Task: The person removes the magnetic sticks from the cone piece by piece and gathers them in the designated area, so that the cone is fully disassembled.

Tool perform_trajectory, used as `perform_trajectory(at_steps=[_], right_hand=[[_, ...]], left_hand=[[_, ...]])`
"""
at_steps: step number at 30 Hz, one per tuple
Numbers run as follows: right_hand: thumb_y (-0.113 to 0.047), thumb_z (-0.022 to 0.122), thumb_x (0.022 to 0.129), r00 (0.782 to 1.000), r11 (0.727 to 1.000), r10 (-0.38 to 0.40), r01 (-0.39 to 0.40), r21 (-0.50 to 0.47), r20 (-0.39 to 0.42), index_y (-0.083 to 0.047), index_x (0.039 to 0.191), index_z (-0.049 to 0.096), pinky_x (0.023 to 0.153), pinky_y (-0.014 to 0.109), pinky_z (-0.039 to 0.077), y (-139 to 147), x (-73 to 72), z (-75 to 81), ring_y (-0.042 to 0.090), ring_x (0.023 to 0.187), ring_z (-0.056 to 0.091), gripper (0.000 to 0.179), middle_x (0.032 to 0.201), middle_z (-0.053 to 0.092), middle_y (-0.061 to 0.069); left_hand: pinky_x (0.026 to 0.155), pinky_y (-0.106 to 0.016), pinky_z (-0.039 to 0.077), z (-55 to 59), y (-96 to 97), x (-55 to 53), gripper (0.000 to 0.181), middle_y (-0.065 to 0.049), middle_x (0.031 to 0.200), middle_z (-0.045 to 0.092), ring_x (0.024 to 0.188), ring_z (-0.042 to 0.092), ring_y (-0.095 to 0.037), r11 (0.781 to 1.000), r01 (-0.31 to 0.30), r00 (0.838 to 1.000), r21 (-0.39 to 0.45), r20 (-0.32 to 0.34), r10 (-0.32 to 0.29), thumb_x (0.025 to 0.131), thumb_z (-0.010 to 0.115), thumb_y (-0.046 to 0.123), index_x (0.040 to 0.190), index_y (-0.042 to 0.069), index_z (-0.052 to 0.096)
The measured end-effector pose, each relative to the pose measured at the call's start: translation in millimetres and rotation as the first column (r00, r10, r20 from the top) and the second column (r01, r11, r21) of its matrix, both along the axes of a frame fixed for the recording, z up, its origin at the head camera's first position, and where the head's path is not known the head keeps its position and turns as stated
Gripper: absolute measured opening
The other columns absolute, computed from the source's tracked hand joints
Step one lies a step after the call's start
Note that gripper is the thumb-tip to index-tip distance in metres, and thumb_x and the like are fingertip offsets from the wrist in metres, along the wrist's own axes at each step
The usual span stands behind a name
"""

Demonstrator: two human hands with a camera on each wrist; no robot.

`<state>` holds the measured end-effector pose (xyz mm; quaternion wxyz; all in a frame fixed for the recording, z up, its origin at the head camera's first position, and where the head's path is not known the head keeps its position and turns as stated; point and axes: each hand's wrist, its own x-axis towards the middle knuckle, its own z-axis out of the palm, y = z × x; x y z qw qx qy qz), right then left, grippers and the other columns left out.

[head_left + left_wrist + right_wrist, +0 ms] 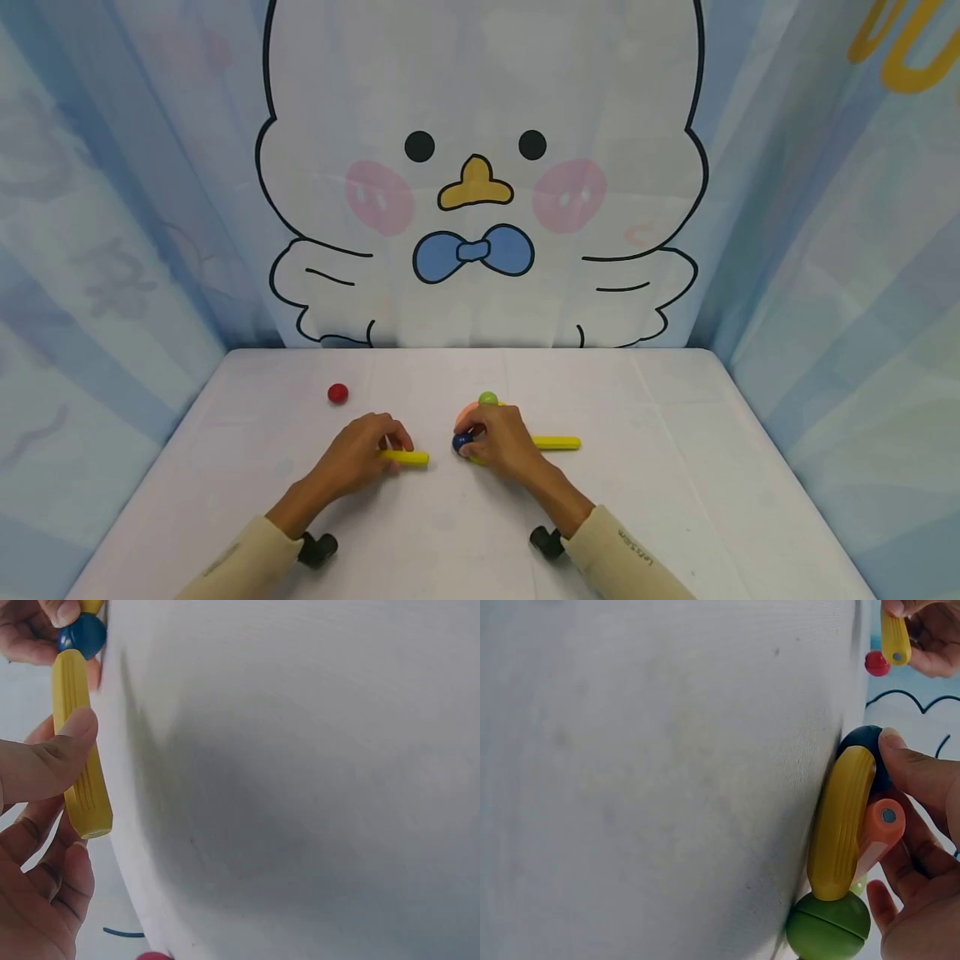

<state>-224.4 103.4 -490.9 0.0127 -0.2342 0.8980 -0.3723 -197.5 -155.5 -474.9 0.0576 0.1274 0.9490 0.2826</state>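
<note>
1. One yellow rod [414,458] is in our left grip [360,452], pinched between thumb and fingers; its free end points right.
2. Just right of that end, with a gap between, we see a blue ball [461,444], pinched in our right grip [508,443].
3. A curved yellow piece [838,825] runs right from the blue ball to a green ball [829,928], touching both.
4. An orange piece [877,831] lies just beyond the curved one.
5. At the far side of our right grip sits a light green ball [488,398].
6. A second rod [558,443], also yellow, sticks out to its right.
7. We have a red ball [338,394] far left on the desk [675,508], well apart from the group.
</note>
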Motion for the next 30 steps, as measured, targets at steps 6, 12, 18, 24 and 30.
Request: perform_trajectory(at_steps=[6, 12, 18, 24, 30], right_hand=[[-0.004, 0.09, 0.083, 1.0, 1.0, 0.01, -0.01, -0.009, -0.022, -0.01, 0.106, 0.08, 0.087, 0.032, 0.063, 0, 1.1, 0.8, 0.015, 0.096, 0.073, 0.025, 0.106, 0.077, 0.002], [-0.003, 0.09, 0.083, 0.999, 1.0, 0.017, -0.018, -0.017, -0.041, -0.009, 0.105, 0.079, 0.087, 0.033, 0.063, 1, 1.9, 0.3, 0.017, 0.097, 0.074, 0.025, 0.107, 0.077, 0.001], [-0.002, 0.09, 0.082, 0.998, 0.999, 0.019, -0.02, -0.027, -0.054, -0.009, 0.104, 0.079, 0.086, 0.033, 0.063, 2, 2.6, -0.8, 0.017, 0.097, 0.074, 0.025, 0.107, 0.076, 0.001], [-0.003, 0.09, 0.082, 0.998, 1.0, 0.015, -0.016, -0.01, -0.068, -0.01, 0.104, 0.079, 0.086, 0.032, 0.062, 2, 2.9, -0.7, 0.016, 0.096, 0.074, 0.025, 0.106, 0.077, 0.0], [-0.005, 0.091, 0.082, 0.997, 1.0, 0.017, -0.018, -0.007, -0.077, -0.01, 0.104, 0.08, 0.086, 0.032, 0.062, 1, 2.0, -2.2, 0.015, 0.096, 0.074, 0.025, 0.106, 0.077, 0.0]], left_hand=[[0.086, -0.033, 0.054, 4.9, -15.3, 9.5, 0.032, 0.01, 0.087, 0.064, 0.084, 0.056, -0.011, 1.0, -0.018, 1.0, -0.016, -0.002, 0.018, 0.08, 0.09, 0.0, 0.092, 0.025, 0.074], [0.083, -0.031, 0.054, 8.5, -30.8, 20.0, 0.033, 0.011, 0.087, 0.064, 0.083, 0.056, -0.009, 0.999, -0.03, 1.0, -0.031, -0.011, 0.03, 0.079, 0.091, -0.001, 0.091, 0.024, 0.075], [0.083, -0.031, 0.054, 9.9, -46.6, 29.1, 0.033, 0.011, 0.088, 0.065, 0.084, 0.056, -0.01, 0.998, -0.043, 0.999, -0.045, 0.012, 0.043, 0.077, 0.091, -0.002, 0.092, 0.024, 0.075], [0.086, -0.034, 0.057, 10.7, -59.4, 36.9, 0.032, 0.008, 0.087, 0.065, 0.083, 0.055, -0.012, 0.995, -0.084, 0.994, -0.057, 0.064, 0.087, 0.078, 0.09, -0.004, 0.091, 0.021, 0.075], [0.086, -0.033, 0.057, 9.0, -74.8, 42.4, 0.031, 0.007, 0.087, 0.065, 0.083, 0.056, -0.013, 0.99, -0.118, 0.989, -0.073, 0.081, 0.124, 0.079, 0.089, -0.004, 0.092, 0.021, 0.075]])
